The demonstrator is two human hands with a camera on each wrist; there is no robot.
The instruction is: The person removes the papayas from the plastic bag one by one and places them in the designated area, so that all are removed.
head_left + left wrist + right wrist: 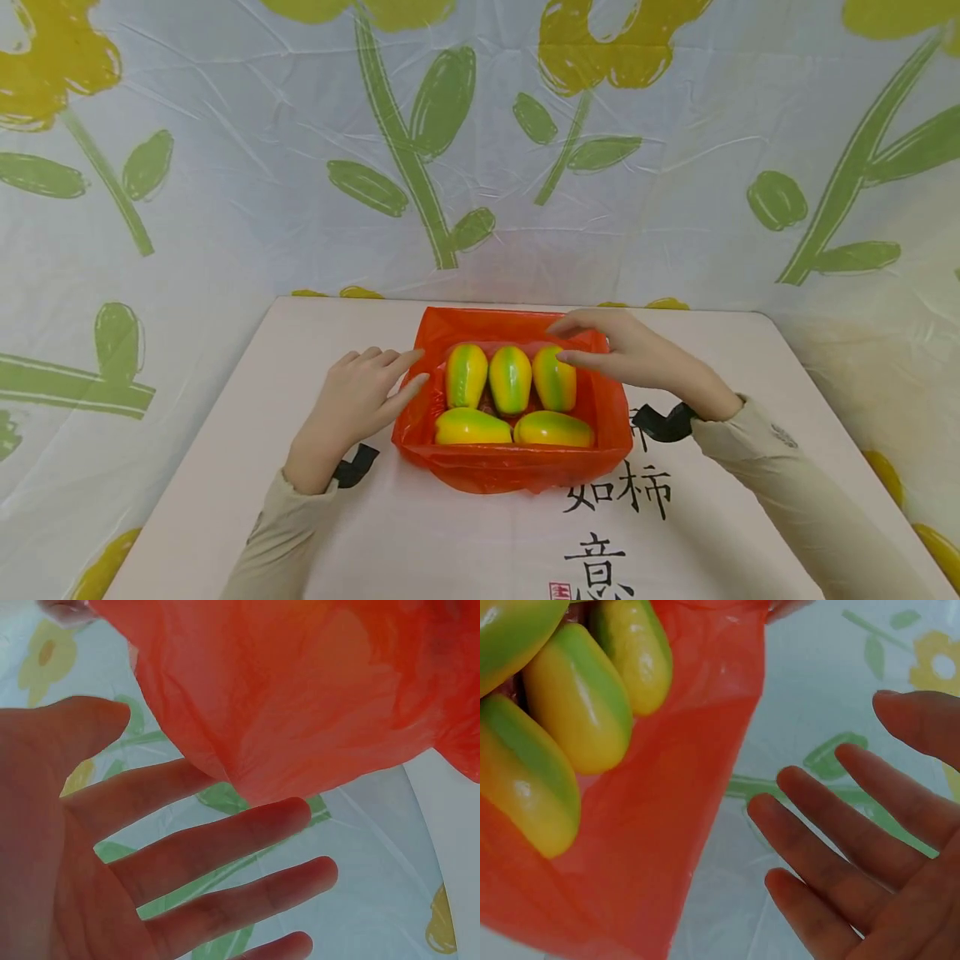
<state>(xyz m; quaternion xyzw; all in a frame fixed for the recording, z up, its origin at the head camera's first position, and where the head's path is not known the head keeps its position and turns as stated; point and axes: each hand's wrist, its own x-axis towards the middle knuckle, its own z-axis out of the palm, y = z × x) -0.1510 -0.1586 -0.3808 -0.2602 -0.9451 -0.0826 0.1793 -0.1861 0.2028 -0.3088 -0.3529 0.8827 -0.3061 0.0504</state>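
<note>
A red plastic bag (517, 458), spread wide at the top in a boxy shape, sits on the table. Inside it lie several glossy yellow fruits (510, 379) with green streaks, mango-like in shape; three stand in a back row and two lie sideways in front. My left hand (360, 400) is at the bag's left side with fingers spread; in the left wrist view its index fingertip meets the bag's edge, and whether it touches cannot be told. Above the bag's back right corner, my right hand (630, 346) hovers with fingers extended, holding nothing; the right wrist view shows a gap to the bag.
The bag stands on a pale pink table (285, 367) with black brush characters (618, 492) printed near its front. Behind and beside the table hangs a white cloth (495, 167) with yellow flowers and green leaves. Black straps (663, 423) hang at both wrists.
</note>
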